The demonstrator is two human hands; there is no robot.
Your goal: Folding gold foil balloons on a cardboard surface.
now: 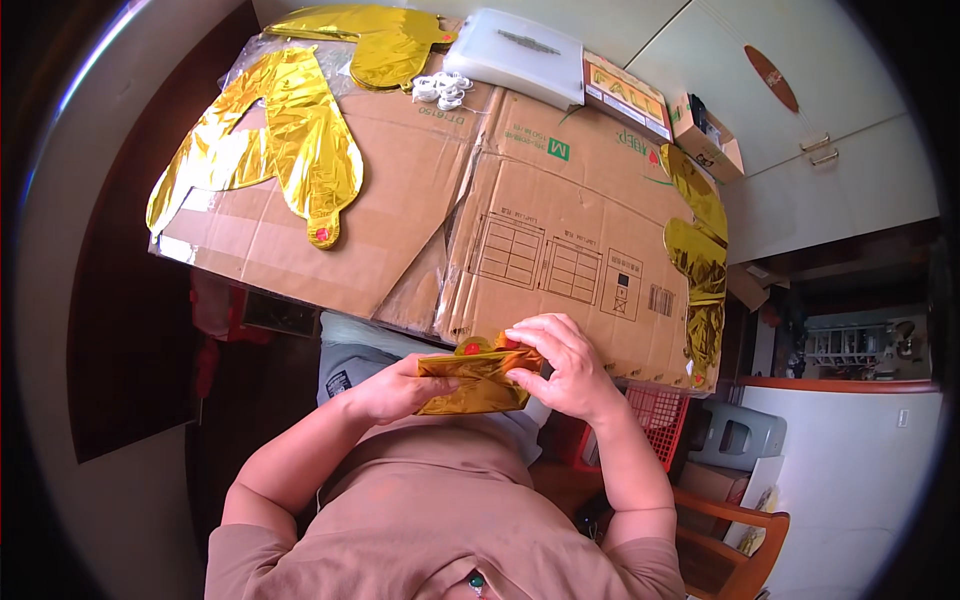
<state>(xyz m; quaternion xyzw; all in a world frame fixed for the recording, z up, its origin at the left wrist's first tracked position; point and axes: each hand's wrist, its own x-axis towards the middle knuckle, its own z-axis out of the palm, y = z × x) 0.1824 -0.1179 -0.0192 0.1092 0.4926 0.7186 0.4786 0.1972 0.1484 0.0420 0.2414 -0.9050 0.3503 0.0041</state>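
Close to my body, at the near edge of the cardboard-covered table, I hold a folded gold foil balloon (475,385). A red spot shows on a tab at its top edge. My left hand (398,388) grips its left side, thumb lying across the front. At its upper right corner, my right hand (562,362) pinches the foil between thumb and fingers. One flat gold foil balloon (318,150) lies on the left of the table. A further gold foil balloon (392,55) rests at the far left, and another (697,240) hangs along the right edge.
Flattened cardboard (400,210) covers the table. At its back are a bundle of white ribbon (442,90), a translucent plastic box (500,60), a printed box (627,95) and a small open carton (705,140). A red plastic basket (658,420) and a wooden chair (735,515) stand at the right.
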